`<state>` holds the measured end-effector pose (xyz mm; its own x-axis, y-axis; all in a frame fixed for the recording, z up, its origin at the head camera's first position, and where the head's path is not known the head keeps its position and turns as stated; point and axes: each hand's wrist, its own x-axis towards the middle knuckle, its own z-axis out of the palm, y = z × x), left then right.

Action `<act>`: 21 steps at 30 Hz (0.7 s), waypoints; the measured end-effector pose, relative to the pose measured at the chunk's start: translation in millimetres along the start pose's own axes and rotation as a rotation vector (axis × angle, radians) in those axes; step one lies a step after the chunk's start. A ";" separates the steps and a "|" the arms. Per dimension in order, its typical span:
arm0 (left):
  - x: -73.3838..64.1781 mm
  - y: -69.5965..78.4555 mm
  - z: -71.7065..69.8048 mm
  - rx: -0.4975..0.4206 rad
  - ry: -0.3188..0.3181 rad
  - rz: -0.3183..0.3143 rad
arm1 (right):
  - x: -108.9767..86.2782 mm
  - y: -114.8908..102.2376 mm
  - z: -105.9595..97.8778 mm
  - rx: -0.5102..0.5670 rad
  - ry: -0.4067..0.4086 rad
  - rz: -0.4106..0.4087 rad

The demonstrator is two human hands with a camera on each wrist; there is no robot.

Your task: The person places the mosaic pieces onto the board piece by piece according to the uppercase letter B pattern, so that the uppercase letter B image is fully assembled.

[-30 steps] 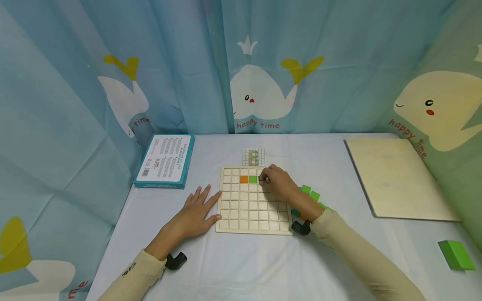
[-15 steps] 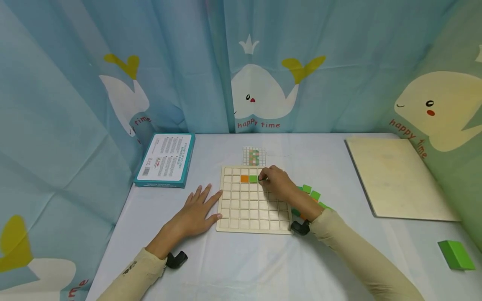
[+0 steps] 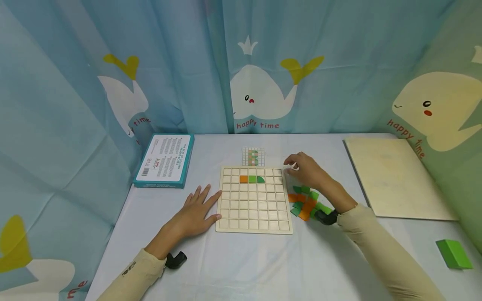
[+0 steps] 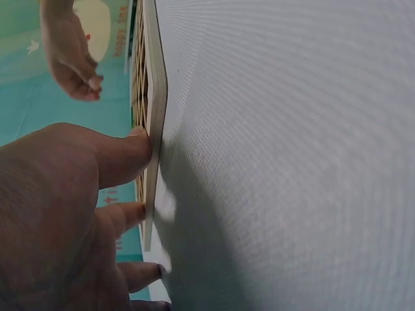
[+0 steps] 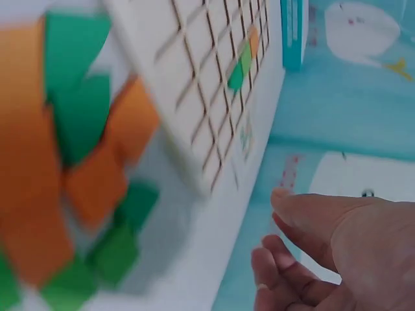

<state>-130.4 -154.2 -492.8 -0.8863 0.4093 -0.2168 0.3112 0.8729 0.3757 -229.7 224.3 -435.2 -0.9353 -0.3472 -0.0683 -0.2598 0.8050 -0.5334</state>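
Observation:
My left hand (image 3: 193, 214) lies on the white table with fingers straight and spread. Its thumb and a fingertip touch the left edge of the wooden grid board (image 3: 244, 205), also seen in the left wrist view. In one row of the board sit an orange square tile (image 3: 244, 179), a light green square tile (image 3: 252, 179) and a dark green rounded tile (image 3: 260, 179), side by side. Off the board's upper right corner, my right hand (image 3: 306, 170) hovers with loosely bent fingers and nothing between them. Below it lies a pile of orange and green tiles (image 3: 308, 207).
A small printed pattern card (image 3: 253, 156) lies behind the board. At the back left is a blue and white box (image 3: 163, 161). A pale wooden panel (image 3: 401, 179) and a green block (image 3: 453, 253) lie to the right. Whale-printed curtains (image 3: 203, 67) surround the table.
My right hand has let go of the dark green rounded tile, which now sits beside the light green one, and has moved right off the board. My left hand stays put.

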 end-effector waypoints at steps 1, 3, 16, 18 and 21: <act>-0.1 -0.6 0.3 0.000 -0.001 0.000 | -2.8 4.7 -5.3 -0.014 0.002 0.005; -0.3 -1.6 0.6 0.000 -0.003 -0.001 | -10.2 13.2 -14.7 -0.017 -0.002 0.017; -0.3 -0.5 0.2 -0.010 -0.008 -0.004 | -32.7 61.1 -9.4 0.020 -0.226 0.138; -0.4 -0.3 0.0 -0.010 -0.007 -0.004 | -33.2 62.9 -8.6 0.021 -0.222 0.113; -0.2 0.2 0.1 -0.011 -0.006 -0.003 | -33.4 63.2 -10.4 -0.002 -0.214 0.098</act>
<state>-130.1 -154.1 -492.7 -0.8851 0.4083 -0.2235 0.3046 0.8711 0.3852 -217.3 291.7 -457.8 -0.8836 -0.3618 -0.2972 -0.1712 0.8404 -0.5142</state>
